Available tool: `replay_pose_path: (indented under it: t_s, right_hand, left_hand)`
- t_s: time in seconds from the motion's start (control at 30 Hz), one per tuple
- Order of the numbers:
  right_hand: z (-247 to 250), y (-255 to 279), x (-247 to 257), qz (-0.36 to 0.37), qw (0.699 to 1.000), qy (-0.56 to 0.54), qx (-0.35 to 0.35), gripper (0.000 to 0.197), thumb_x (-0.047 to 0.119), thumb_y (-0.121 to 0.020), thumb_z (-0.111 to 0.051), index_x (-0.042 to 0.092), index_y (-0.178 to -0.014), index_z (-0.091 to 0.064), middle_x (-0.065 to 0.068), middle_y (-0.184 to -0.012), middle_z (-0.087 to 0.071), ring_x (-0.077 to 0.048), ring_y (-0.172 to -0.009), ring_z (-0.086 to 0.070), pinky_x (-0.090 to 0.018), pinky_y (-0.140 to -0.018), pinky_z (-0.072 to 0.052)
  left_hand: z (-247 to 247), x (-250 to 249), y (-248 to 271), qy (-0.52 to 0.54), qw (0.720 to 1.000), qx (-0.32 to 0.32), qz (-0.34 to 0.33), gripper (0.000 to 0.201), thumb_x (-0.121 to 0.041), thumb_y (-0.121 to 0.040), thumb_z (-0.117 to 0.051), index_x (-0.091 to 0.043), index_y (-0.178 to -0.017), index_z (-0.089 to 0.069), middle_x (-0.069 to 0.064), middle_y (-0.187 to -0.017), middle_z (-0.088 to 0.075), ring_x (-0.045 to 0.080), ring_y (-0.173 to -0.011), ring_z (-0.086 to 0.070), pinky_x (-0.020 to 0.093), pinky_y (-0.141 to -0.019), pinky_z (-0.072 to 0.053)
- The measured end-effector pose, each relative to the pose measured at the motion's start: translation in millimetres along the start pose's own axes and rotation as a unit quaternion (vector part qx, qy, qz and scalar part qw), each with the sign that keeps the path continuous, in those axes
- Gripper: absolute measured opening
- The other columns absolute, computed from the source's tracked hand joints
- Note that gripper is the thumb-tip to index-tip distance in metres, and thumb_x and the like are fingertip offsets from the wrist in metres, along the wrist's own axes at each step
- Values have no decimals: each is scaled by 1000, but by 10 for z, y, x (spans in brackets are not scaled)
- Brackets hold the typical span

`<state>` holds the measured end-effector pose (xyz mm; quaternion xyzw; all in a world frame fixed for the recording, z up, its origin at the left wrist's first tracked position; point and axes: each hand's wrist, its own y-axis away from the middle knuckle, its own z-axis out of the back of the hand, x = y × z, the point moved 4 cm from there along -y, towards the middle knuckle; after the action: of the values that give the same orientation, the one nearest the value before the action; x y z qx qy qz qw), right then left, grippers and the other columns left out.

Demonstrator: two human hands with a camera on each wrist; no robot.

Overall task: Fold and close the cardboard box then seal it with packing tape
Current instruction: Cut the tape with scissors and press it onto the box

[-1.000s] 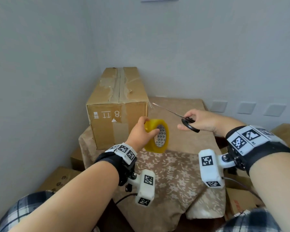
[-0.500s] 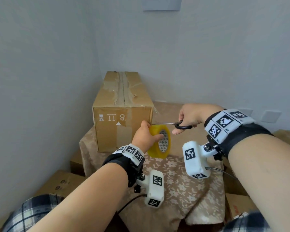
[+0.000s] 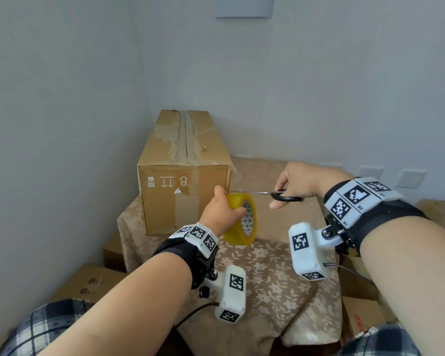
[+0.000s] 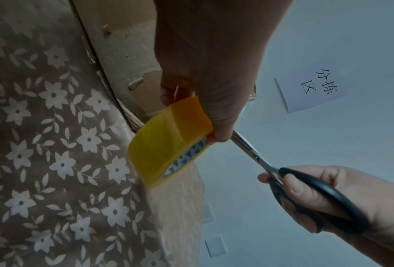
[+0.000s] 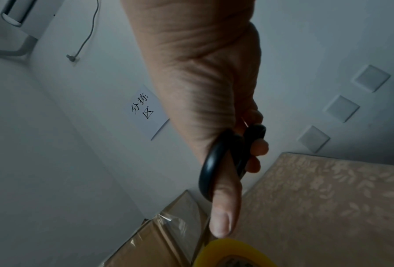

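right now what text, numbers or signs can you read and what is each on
"分拣区" on the white paper sign on the wall.
"8" beside handling symbols and an up arrow, on the cardboard box front.
"R2" and "R1" on the right wristband.
Triangle marks inside the yellow tape roll: wording unreadable.
Red print on the lower-right box: blurred.

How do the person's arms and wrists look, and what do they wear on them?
Both forearms are bare. Each wrist carries a black strap topped with white blocks bearing black square markers. Below each wrist hangs a white camera housing with the same markers, on a metal bracket, with a thin cable. Plaid dark-blue and white cloth shows at both lower corners.
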<state>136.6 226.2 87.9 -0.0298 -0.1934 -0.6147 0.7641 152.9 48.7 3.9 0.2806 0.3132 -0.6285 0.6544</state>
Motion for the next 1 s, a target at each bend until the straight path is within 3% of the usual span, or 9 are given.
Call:
replay_pose_path:
  t_s: [0.1,0.2,0.4,0.5,0.6,0.7,0.83,0.93,1.0]
  right_hand:
    - [-2,-13,-1,0,1000,4,-5,45,49,-54,-88,21,-85,-72,-2,-80,-70,-17,-66,-60,-30,-74,-51]
    - [-5,-9,6,1,1000,-1,-7,46,47,-55,-88,20,-87,-72,-4,-87,-71,-19,-74,-61,-33,-80,-53]
    - [-25,-16,-6,3,1000,-21,-11,48,47,-54,-89,19,-89,-72,-7,-89,-72,-18,-71,-59,-34,-78,-53]
    - [-41,-34,-55,3,1000,-26,-11,47,49,-52,-89,19,-85,-74,-7,-87,-72,-18,-70,-60,-36,-79,-54]
    - [-66,-40,-96,4,1000,-30,-3,46,51,-52,-88,20,-83,-74,-4,-82,-71,-17,-67,-59,-35,-76,-54]
    - [-96,-51,-72,4,1000,-21,7,46,51,-55,-86,19,-85,-73,-5,-83,-71,-17,-67,-59,-33,-73,-53]
    - [-121,-58,-46,5,1000,-7,5,44,49,-57,-87,18,-86,-72,-4,-80,-70,-17,-66,-59,-30,-71,-52]
    - [-127,-55,-71,14,1000,-18,1,44,49,-57,-86,19,-86,-73,-3,-80,-70,-17,-66,-58,-31,-72,-52]
    - [-137,-42,-88,15,1000,-19,3,46,51,-57,-86,20,-88,-73,-5,-83,-71,-17,-67,-58,-33,-77,-54]
  left_hand:
    - [40,-32,-23,4,1000,14,-2,42,-24,-84,-65,-12,-106,-32,2,-81,-50,14,-65,-51,28,-57,-45]
    - [68,-45,-35,9,999,36,9,43,-24,-83,-66,-11,-107,-33,5,-84,-50,19,-72,-51,33,-64,-46]
    - [103,-35,-13,-7,998,57,9,42,-24,-85,-64,-12,-107,-31,4,-83,-50,15,-68,-50,29,-60,-45]
    - [-17,117,82,-6,997,72,13,45,-26,-87,-64,-13,-112,-28,5,-95,-54,15,-77,-57,30,-67,-52]
    - [-109,227,144,9,998,53,22,51,-31,-84,-68,-14,-107,-26,1,-90,-50,13,-77,-55,28,-69,-51]
    - [-111,190,89,39,998,34,33,61,-42,-78,-72,-14,-112,-29,3,-102,-47,20,-92,-54,33,-78,-50]
    - [-88,159,43,87,994,22,57,74,-47,-80,-68,-10,-132,-30,3,-110,-47,22,-99,-53,35,-86,-48]
    - [-125,189,91,181,979,36,81,65,-36,-84,-66,-10,-134,-34,3,-109,-50,21,-98,-53,31,-80,-44]
    - [-166,176,137,240,964,56,95,54,-38,-89,-59,-12,-133,-39,4,-110,-53,20,-97,-54,31,-80,-43]
